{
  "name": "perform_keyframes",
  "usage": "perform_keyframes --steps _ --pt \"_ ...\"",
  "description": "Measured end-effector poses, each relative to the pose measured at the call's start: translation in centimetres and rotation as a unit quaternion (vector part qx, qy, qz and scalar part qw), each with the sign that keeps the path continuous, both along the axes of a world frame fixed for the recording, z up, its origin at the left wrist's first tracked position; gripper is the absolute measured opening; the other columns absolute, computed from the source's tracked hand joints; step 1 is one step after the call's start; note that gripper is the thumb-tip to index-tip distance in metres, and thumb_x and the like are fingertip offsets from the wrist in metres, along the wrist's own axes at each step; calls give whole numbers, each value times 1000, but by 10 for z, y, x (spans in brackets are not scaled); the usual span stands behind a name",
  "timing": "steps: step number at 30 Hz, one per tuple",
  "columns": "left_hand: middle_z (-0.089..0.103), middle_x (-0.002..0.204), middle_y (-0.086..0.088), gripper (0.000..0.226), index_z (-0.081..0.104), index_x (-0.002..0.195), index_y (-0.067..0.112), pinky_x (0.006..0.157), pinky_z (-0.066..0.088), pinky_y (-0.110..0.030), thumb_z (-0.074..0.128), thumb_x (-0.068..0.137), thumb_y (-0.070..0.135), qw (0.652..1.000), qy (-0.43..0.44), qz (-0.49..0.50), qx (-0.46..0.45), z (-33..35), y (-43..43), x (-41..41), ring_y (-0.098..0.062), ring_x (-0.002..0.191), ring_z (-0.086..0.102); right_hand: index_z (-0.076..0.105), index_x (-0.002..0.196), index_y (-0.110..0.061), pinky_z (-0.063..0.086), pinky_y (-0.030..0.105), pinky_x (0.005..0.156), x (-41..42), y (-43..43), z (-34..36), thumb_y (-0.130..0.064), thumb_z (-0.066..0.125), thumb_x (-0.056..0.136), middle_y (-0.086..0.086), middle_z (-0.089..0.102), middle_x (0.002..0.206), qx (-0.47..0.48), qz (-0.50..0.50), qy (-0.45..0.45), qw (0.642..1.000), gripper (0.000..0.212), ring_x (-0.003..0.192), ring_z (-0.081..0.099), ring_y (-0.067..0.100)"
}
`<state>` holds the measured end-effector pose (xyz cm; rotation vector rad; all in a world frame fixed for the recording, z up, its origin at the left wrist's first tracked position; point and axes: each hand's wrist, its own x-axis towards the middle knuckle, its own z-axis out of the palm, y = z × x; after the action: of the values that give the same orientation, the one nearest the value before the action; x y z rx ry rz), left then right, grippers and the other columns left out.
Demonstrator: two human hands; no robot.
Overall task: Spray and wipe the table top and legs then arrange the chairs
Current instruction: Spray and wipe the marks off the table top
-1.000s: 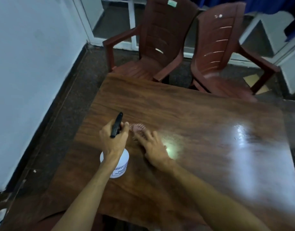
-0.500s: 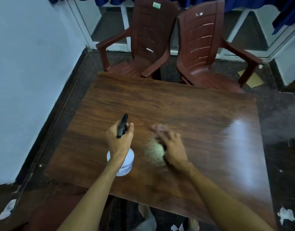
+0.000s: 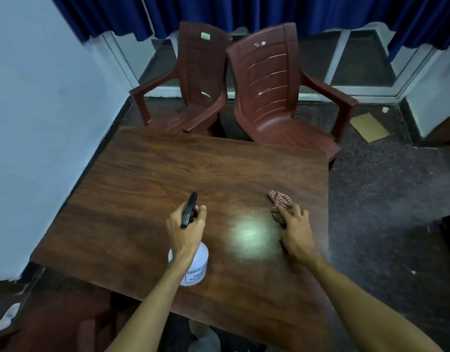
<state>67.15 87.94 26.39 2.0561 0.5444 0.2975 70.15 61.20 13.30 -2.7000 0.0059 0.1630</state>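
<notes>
Two chairs (image 3: 269, 97) stand just beside the table (image 3: 193, 168) far edge.

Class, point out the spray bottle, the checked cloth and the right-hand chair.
spray bottle (image 3: 196, 268), head view, white labelled body.
checked cloth (image 3: 280, 200), head view, exposed bunched end.
right-hand chair (image 3: 267, 80), head view, middle of backrest.
</notes>
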Motion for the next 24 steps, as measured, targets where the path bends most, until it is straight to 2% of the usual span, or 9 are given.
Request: perform_keyframes --steps 2,4,6,8,11,14,17,20,24 --pt "63 59 1 22 65 70 10 52 41 -13 76 88 15 1000 6 11 0 -3 -20 -9 -7 56 59 42 149 -28 51 44 87 -8 -10 1 4 58 67 8 42 137 -14 55 1 998 90 105 38 28" --pt "62 57 1 23 64 69 9 52 41 -11 77 88 14 1000 7 22 -6 -4 -38 -17 -6 54 57 42 148 -32 51 44 90 -26 -3 0 1 59 73 7 41 141 -4 159 6 987 84 106 42 28" --pt "61 56 0 24 64 68 10 52 40 -10 77 89 14 1000 9 26 -14 -5 -52 -22 -7 54 58 37 150 -35 50 45 94 -45 8 1 -4 56 83 6 35 148 -5 265 27 964 77 113 42 29" --pt "62 56 -2 24 65 68 10 51 41 -10 77 89 14 999 4 33 -21 -9 -64 -24 -12 55 59 35 152 -37 51 45 92 -44 -1 3 -7 54 88 5 32 150 -9 310 29 950 73 118 40 28" --pt "62 57 -8 24 65 69 10 49 41 -13 76 89 14 998 2 43 -37 -12 -83 -25 -19 55 58 38 149 -39 52 41 90 -6 -32 10 1 55 84 1 35 143 7 215 13 976 78 115 36 22" --pt "61 57 -8 24 63 69 10 53 43 -22 76 88 14 997 -2 58 -50 -15 -103 -29 -22 53 57 42 150 -29 52 46 93 40 -57 12 10 56 75 5 35 139 -15 120 46 992 85 117 35 28" --pt "60 57 -12 26 61 69 7 53 44 -32 76 89 14 995 -1 84 -56 -18 -126 -30 -30 55 56 40 150 -30 49 45 90 46 -50 18 6 56 74 5 33 138 -33 216 46 975 86 119 36 30" --pt "58 57 -14 28 59 68 6 57 45 -35 76 89 15 992 -2 120 -36 -21 -156 -23 -33 56 55 39 150 -37 49 41 82 69 -76 11 5 57 74 2 33 140 -27 332 8 943 89 117 36 29" --pt "60 58 -10 25 62 69 11 53 43 -19 76 90 13 984 7 180 -18 -24 -213 -23 -23 55 56 49 144 -30 48 49 89 153 -146 3 9 54 76 12 37 136 5 177 28 984 79 116 37 40"
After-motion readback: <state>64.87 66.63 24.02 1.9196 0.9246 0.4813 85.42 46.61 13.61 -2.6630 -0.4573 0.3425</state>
